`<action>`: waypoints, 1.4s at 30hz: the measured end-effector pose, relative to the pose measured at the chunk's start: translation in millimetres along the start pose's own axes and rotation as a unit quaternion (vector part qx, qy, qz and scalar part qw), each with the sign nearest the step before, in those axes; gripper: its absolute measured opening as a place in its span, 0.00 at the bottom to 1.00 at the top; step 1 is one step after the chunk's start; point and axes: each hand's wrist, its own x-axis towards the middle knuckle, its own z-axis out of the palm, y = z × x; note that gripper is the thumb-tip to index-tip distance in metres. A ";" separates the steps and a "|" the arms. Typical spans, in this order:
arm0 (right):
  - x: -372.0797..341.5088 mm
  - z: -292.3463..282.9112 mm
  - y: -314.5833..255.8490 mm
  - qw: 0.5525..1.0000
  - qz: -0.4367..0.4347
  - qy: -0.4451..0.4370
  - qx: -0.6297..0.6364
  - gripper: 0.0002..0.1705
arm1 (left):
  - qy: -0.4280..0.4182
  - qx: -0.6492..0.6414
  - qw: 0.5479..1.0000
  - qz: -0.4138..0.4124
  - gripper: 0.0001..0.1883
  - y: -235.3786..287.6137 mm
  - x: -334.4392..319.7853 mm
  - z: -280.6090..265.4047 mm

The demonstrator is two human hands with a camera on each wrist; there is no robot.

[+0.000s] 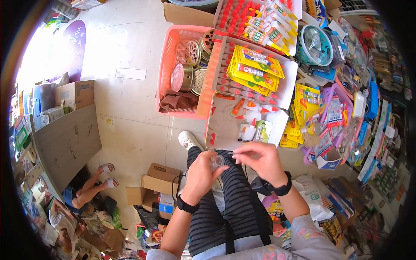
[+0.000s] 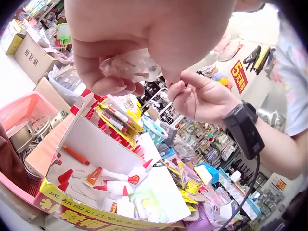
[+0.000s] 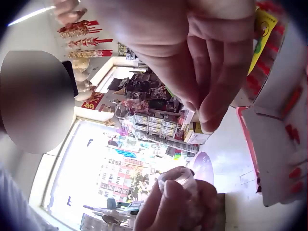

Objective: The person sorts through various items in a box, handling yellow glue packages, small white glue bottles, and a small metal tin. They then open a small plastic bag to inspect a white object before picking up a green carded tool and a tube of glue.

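Container (image 1: 216, 162), small, clear plastic, raised above the lap in the curled fingers and thumb of the left hand (image 1: 200, 173); contents too blurred to name. Right hand (image 1: 261, 162), just beside, thumb and fingertips set together in a pinch; anything between the tips too small or hidden to tell. Wristbands (image 1: 187, 206), black, one per wrist. Trousers (image 1: 216, 208), black and grey striped, below. Nearest carton (image 1: 225, 130), open, just beyond the hands, with white, red-capped glue bottles (image 1: 248, 133) lying inside. Middle carton (image 1: 288, 82), with yellow blister cards (image 1: 255, 78) of tubes laid across rows of red caps. Farthest carton (image 1: 296, 13), heaped with white, yellow-capped bottles (image 1: 274, 32). Pink plastic basket (image 1: 166, 52), left of the cartons, holding round tins (image 1: 186, 78) and brown cloth (image 1: 178, 102). Teal basket (image 1: 303, 56), right of the cartons. Cardboard box (image 1: 161, 178), flaps open, on the floor at left.
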 end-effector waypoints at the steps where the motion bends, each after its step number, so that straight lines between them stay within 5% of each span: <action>1: -0.6 2.1 -4.5 0.996 -0.056 0.000 -0.076 0.06 | -0.002 0.000 1.000 0.005 0.26 1.5 0.8 1.1; 11: -11.8 12.2 2.2 0.968 -0.159 -0.011 -0.196 0.15 | -0.004 0.019 0.999 0.035 0.26 4.2 -1.8 7.9; 15: -10.9 -11.6 19.8 0.977 -0.087 0.058 -0.185 0.16 | 0.004 0.008 0.999 0.035 0.26 -5.1 -7.8 4.8; 18: 3.9 -38.4 70.8 0.971 0.035 0.134 -0.196 0.17 | 0.008 -0.005 1.000 0.008 0.26 -13.9 -15.5 0.8; 21: 23.5 -57.1 125.7 0.951 0.063 0.141 -0.268 0.18 | 0.026 -0.015 1.000 0.008 0.26 -17.4 -19.1 2.1; 25: 50.7 -46.0 141.0 0.850 -0.124 0.069 -0.507 0.15 | 0.028 -0.031 0.999 0.013 0.26 -20.3 -18.8 6.0; 29: 80.5 -33.5 168.6 0.752 -0.153 -0.018 -0.641 0.10 | 0.022 -0.028 0.999 0.005 0.26 -13.3 -15.3 7.4; 36: 100.2 -25.0 167.5 0.672 -0.139 -0.061 -0.725 0.06 | 0.023 -0.032 0.999 0.026 0.26 -12.5 -16.1 10.4; 39: 104.5 -30.1 159.8 0.665 -0.124 -0.083 -0.732 0.07 | 0.016 -0.023 0.999 0.035 0.26 -13.3 -16.3 8.5; 42: 104.2 -45.6 149.6 0.723 -0.166 -0.067 -0.668 0.08 | 0.015 -0.023 0.999 0.022 0.26 -15.3 -18.9 7.4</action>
